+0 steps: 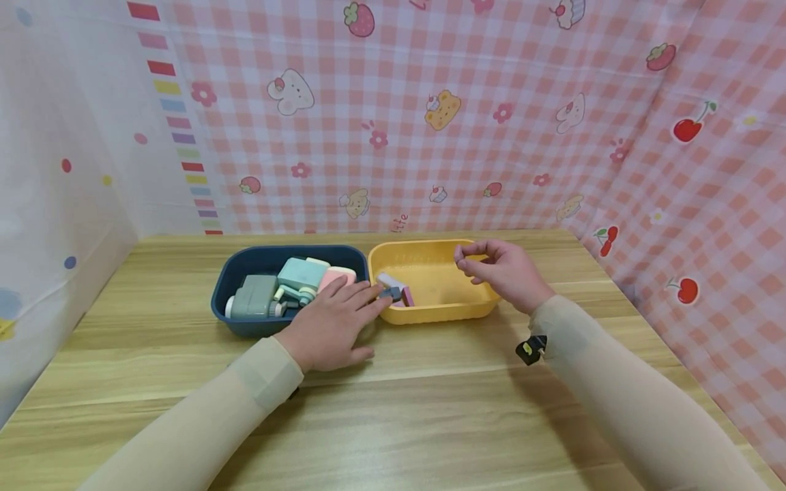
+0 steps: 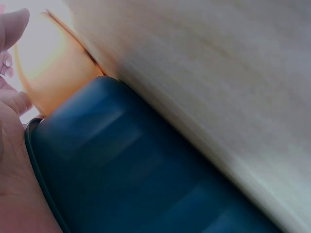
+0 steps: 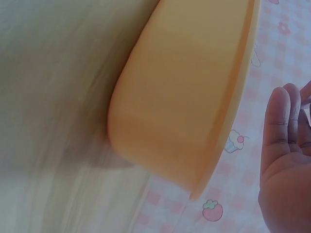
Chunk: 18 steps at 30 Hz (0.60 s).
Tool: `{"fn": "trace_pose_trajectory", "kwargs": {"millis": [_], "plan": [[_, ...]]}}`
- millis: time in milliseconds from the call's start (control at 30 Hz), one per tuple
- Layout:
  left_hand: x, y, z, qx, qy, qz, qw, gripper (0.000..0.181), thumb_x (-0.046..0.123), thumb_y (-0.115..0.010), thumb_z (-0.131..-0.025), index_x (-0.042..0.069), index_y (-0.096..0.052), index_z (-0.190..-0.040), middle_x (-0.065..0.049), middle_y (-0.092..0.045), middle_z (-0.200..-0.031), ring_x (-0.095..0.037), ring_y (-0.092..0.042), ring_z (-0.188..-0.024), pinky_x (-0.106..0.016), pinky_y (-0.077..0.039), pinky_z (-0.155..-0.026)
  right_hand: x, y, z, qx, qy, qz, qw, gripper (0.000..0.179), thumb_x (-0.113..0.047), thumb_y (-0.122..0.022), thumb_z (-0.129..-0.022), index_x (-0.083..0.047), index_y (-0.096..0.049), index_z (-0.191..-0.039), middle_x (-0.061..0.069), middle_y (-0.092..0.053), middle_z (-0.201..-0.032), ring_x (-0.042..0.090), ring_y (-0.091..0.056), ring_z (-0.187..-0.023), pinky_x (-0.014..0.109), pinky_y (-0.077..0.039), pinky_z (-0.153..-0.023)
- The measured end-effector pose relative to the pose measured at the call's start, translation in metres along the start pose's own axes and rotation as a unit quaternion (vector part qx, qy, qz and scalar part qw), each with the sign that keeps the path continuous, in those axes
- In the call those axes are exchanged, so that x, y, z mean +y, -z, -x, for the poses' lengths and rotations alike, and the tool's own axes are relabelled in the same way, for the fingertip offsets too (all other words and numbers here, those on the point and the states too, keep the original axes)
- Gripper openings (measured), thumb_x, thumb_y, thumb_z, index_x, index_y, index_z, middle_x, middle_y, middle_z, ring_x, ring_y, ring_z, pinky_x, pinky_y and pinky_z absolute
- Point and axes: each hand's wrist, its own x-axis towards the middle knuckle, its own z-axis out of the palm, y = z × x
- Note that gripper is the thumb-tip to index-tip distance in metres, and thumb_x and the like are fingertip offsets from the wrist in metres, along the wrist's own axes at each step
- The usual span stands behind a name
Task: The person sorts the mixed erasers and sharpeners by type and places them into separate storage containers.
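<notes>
My left hand [image 1: 334, 324] lies palm down over the front right corner of the dark blue basket [image 1: 236, 327]. Its straightened fingers reach across the rim of the yellow basket [image 1: 439, 314]. A small blue-grey piece [image 1: 391, 293] is close by the fingertips; whether they touch it I cannot tell. Beside that piece lie a pale stick-like item [image 1: 388, 279] and a purple-pink block [image 1: 408, 296]. Above the right end of the yellow basket hovers my right hand [image 1: 506, 269], fingers loosely bent and thumb near the index finger, with nothing visible between them.
Inside the blue basket sit a grey-green bottle-like item [image 1: 258, 293], a mint box-like item [image 1: 302, 273] and a pink item [image 1: 338, 274]. Both baskets stand side by side on a wooden table [image 1: 393, 423]. Patterned cloth [image 1: 381, 95] hangs behind and at the sides.
</notes>
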Motion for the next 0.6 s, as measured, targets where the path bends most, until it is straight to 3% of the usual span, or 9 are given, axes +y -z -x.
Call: {"fn": "trace_pose_trajectory", "kwargs": {"millis": [167,400,600], "plan": [[-0.001,-0.001,0.0,0.006,-0.004,-0.002,1.0,0.085,0.059,-0.071,-0.093,0.02,-0.042,-0.163,-0.007,-0.041,-0.169,-0.028,-0.038,-0.156,-0.054,-0.02,-0.132,-0.005,-0.006,-0.008,-0.008,-0.004,-0.007,0.9999,0.034,-0.032,-0.074,-0.1,-0.005,-0.07,-0.12,0.013,-0.072,-0.127,0.028,-0.071,-0.108,0.038,-0.063,-0.087],[0.0,-0.001,0.0,0.002,-0.001,0.001,1.0,0.085,0.059,-0.071,-0.093,0.021,-0.041,-0.163,-0.006,-0.041,-0.169,-0.028,-0.037,-0.157,-0.054,-0.019,-0.132,-0.009,-0.014,-0.016,-0.009,-0.004,-0.006,0.9999,0.032,-0.032,-0.074,-0.1,-0.007,-0.071,-0.121,0.013,-0.072,-0.129,0.022,-0.07,-0.104,0.041,-0.063,-0.088],[-0.001,0.0,0.0,0.003,-0.003,0.001,1.0,0.086,0.059,-0.071,-0.093,0.02,-0.041,-0.163,-0.006,-0.041,-0.169,-0.028,-0.037,-0.157,-0.054,-0.02,-0.132,-0.014,-0.023,-0.023,-0.015,0.003,-0.007,0.9999,0.03,-0.03,-0.074,-0.1,-0.008,-0.072,-0.121,0.013,-0.072,-0.129,0.031,-0.069,-0.109,0.036,-0.063,-0.085]]}}
